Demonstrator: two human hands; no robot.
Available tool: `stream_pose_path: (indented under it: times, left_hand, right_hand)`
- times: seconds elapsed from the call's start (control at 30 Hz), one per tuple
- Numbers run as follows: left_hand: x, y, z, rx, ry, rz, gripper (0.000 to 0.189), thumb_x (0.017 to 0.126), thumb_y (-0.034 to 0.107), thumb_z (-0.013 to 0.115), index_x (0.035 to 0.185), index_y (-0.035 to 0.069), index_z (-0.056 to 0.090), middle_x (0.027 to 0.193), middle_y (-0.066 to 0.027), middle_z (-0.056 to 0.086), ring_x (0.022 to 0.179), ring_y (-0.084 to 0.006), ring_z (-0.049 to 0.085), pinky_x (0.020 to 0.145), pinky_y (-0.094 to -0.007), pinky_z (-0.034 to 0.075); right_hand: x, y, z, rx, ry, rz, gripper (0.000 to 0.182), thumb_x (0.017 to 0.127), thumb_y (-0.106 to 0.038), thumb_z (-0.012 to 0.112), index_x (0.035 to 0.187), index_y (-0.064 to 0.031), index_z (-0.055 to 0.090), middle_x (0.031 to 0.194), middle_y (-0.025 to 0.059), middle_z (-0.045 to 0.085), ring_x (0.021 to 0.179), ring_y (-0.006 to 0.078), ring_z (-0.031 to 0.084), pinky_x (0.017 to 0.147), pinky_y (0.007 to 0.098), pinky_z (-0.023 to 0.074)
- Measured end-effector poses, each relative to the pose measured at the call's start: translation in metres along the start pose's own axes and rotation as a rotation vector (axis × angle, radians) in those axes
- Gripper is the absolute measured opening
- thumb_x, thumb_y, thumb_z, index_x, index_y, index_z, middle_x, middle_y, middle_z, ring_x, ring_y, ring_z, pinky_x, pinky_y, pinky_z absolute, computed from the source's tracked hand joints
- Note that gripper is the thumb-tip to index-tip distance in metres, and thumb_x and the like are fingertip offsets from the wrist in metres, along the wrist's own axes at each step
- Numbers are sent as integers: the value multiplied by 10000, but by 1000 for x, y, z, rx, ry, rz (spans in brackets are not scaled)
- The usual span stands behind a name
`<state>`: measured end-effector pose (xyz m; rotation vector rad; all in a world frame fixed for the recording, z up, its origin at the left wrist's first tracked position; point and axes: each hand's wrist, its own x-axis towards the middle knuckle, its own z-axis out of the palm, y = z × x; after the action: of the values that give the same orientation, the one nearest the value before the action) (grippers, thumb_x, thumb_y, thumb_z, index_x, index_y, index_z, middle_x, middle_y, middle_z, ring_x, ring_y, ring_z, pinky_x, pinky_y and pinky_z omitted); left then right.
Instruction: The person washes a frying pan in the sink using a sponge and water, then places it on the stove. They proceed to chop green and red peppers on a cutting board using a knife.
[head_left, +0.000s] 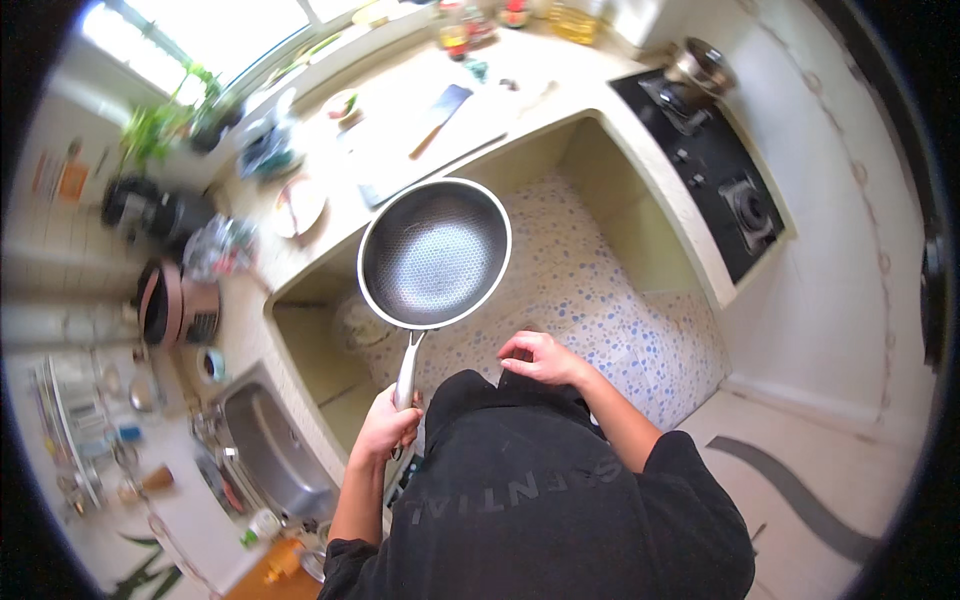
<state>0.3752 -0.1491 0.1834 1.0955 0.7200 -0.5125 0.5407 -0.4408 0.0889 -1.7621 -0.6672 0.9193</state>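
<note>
My left hand (390, 424) grips the metal handle of a frying pan (435, 255). The pan is held out over the floor in front of me, and its dark inside has a honeycomb pattern with nothing lying in it. My right hand (544, 358) holds nothing; it hovers near my front, fingers bent and a little apart, away from the pan. Beyond the pan's far rim, a cutting board (390, 176) lies on the counter, and a cleaver (442, 118) with a wooden handle rests there.
A U-shaped counter (652, 180) surrounds me. On the right is a black gas stove (705, 165) with a metal pot (699, 66) on its far burner. To the left stand a pink rice cooker (180, 304) and a steel sink (277, 450). Bottles (454, 34) line the back.
</note>
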Motion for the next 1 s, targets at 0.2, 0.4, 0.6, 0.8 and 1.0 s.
stream_pose_path:
  times: [0.2,0.4,0.6,0.8,1.0]
  left_hand:
    - [101,64,129,243,-191,-56,205,803,-29,623,921,68,486,638,-9,498,409,-107,442,364,-282,351]
    - [181,109,256,602,-340,0,250,793,-18,648,997,43,518,669,-29,539,439,-130,506,385,-297,386]
    - [266,140,356,863,-524,78,330,803,-8,629,1127,-42,574,703,-46,591,480,-137,565,419,-291,439]
    - [343,164,443,1090,-722,225,291,844,151,685,1066,-29,628,672,-63,623,500,-134,583,468,-321,462]
    - [393,186,522,1230,-860,331,285,835,227,717,919,-30,626,679,-119,671,499,-195,637,497,-355,497]
  right_hand:
    - [-57,20,-85,200,252,7,318,948,-255,723,1184,-43,708,1036,103,708,879,177,681,795,323,563]
    - [-84,30,-137,386,508,26,356,993,-227,677,1279,-17,653,1032,68,691,924,142,661,830,301,550]
    - [-75,52,-187,649,935,56,342,1043,-256,615,1297,-30,651,1081,8,672,916,103,628,800,260,521]
    - [-56,68,-261,795,1279,163,314,1029,-307,635,1212,-57,688,971,4,682,858,88,622,691,245,490]
    - [-47,83,-329,879,1561,198,262,1001,-259,673,1128,-30,694,948,29,697,849,123,652,675,290,520]
